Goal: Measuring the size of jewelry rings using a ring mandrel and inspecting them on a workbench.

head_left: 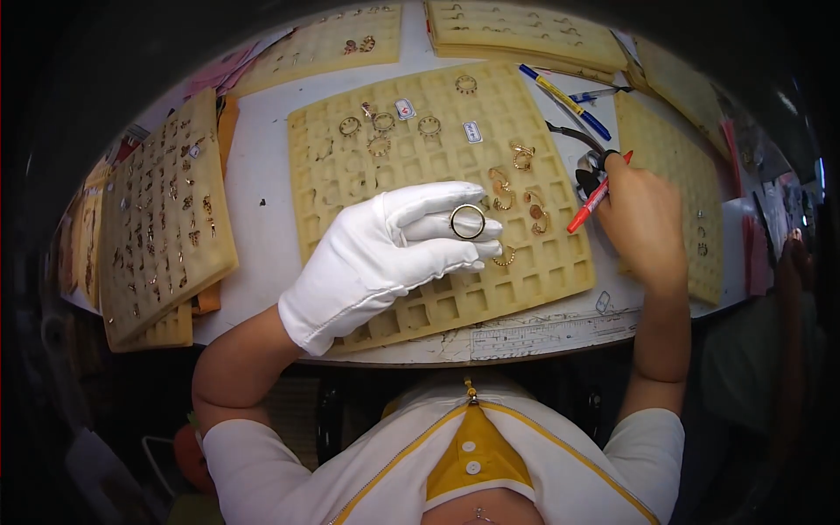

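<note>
My left hand [376, 249], in a white glove, pinches a gold-edged ring [467, 222] with a dark band between thumb and fingers, above a pale yellow grid tray [411, 311]. My bare right hand [647, 219] is curled closed at the tray's right edge. Against its fingers are a red marker [588, 206] and a black-handled tool [573, 134]; the fingertips are partly hidden, so I cannot tell which it grips. Gold rings and jewellery pieces [382, 122] sit in the tray's slots, with a small paper label [472, 132] among them.
A blue-and-yellow pen [564, 101] lies beyond my right hand. More jewellery trays stand at the left [162, 219], along the back [525, 37] and at the right [678, 188]. A ruler [542, 337] lies along the table's near edge.
</note>
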Action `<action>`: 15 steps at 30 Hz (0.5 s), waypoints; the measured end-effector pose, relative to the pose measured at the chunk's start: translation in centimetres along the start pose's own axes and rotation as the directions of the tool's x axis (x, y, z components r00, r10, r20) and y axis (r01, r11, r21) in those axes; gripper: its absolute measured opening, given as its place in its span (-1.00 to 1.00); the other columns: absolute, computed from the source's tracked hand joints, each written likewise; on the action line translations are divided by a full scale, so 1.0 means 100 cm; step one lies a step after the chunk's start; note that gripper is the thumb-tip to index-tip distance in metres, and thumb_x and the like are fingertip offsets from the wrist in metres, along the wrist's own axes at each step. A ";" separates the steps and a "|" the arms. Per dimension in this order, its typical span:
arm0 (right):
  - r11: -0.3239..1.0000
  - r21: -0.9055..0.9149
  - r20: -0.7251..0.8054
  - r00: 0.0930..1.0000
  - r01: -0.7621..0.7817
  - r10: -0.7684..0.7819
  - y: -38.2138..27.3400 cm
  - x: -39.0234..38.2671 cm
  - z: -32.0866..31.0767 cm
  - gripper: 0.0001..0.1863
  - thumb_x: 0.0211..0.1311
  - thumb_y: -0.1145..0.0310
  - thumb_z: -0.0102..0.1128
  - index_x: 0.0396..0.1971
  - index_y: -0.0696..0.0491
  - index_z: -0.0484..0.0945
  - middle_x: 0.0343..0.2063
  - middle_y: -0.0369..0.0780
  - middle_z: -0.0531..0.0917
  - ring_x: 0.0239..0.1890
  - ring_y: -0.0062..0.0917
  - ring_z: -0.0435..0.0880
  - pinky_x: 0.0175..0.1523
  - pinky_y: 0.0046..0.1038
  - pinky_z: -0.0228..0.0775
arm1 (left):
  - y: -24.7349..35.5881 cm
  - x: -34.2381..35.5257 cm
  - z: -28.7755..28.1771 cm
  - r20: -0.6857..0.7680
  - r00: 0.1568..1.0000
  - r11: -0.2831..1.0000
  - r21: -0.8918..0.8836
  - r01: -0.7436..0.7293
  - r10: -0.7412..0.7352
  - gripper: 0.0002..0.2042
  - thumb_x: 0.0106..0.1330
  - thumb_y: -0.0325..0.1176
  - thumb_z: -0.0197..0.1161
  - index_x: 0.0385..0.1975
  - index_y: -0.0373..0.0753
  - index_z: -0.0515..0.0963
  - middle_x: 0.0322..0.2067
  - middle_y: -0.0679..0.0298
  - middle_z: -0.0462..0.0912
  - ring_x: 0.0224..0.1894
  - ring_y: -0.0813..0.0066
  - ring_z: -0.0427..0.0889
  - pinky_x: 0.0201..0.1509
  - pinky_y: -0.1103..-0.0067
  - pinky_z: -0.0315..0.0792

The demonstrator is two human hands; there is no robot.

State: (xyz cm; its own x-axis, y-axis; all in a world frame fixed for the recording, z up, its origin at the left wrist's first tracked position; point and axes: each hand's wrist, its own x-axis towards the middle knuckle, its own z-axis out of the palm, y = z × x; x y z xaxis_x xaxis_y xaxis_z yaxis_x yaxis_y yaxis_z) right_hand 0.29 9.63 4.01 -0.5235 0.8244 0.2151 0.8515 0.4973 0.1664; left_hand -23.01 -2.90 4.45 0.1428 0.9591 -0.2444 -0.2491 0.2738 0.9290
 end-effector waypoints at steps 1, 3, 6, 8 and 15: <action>1.000 0.004 -0.003 1.000 0.011 -0.011 0.001 0.000 0.001 -0.91 -0.06 0.46 0.17 -0.54 0.14 0.48 -0.65 -0.03 0.58 -0.50 -0.13 0.62 -0.36 -0.21 0.43 | -0.003 0.000 0.000 0.003 0.999 0.999 0.003 -0.035 0.035 -0.56 0.27 -0.52 0.21 0.15 -0.42 0.33 -0.05 0.09 0.59 0.01 0.41 0.59 0.08 0.59 0.47; 1.000 0.001 -0.011 1.000 0.012 -0.012 0.003 0.000 0.004 -0.90 -0.07 0.46 0.18 -0.54 0.15 0.48 -0.65 -0.03 0.59 -0.50 -0.14 0.62 -0.35 -0.20 0.44 | -0.001 0.000 0.001 -0.004 1.000 1.000 -0.013 -0.009 0.009 -0.57 0.27 -0.53 0.21 0.14 -0.42 0.34 -0.06 0.09 0.60 0.00 0.41 0.59 0.08 0.58 0.47; 1.000 -0.003 -0.004 1.000 -0.006 0.006 0.001 -0.001 0.001 -0.90 -0.07 0.46 0.18 -0.53 0.15 0.48 -0.66 -0.04 0.59 -0.50 -0.14 0.62 -0.33 -0.20 0.44 | -0.005 0.000 0.000 -0.007 0.999 0.998 -0.014 -0.054 0.054 -0.58 0.26 -0.55 0.21 0.13 -0.42 0.36 -0.07 0.09 0.60 0.00 0.41 0.59 0.08 0.58 0.47; 1.000 -0.020 0.014 1.000 0.007 -0.007 0.002 -0.002 0.003 -0.89 -0.06 0.44 0.20 -0.52 0.14 0.49 -0.64 -0.05 0.60 -0.49 -0.15 0.63 -0.32 -0.21 0.44 | -0.003 -0.001 0.001 -0.016 0.999 0.999 -0.012 -0.040 0.040 -0.58 0.26 -0.56 0.21 0.12 -0.41 0.36 -0.07 0.09 0.60 0.00 0.41 0.59 0.08 0.57 0.47; 1.000 -0.010 0.023 1.000 -0.020 0.020 0.007 0.004 0.005 -0.93 -0.01 0.51 0.11 -0.48 0.13 0.42 -0.58 -0.04 0.58 -0.42 -0.09 0.60 -0.31 -0.13 0.39 | -0.004 -0.002 0.001 0.009 0.999 0.999 -0.012 -0.044 0.044 -0.58 0.27 -0.56 0.20 0.13 -0.41 0.35 -0.07 0.08 0.60 -0.02 0.40 0.61 0.07 0.57 0.48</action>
State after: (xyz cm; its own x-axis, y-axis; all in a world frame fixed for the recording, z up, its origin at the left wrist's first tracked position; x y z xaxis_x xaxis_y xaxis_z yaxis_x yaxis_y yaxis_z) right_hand 0.65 10.42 3.73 -0.5055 0.8403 0.1962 0.8614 0.4780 0.1720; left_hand -22.85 -3.23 4.19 0.1405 0.9695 -0.2009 -0.2665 0.2325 0.9354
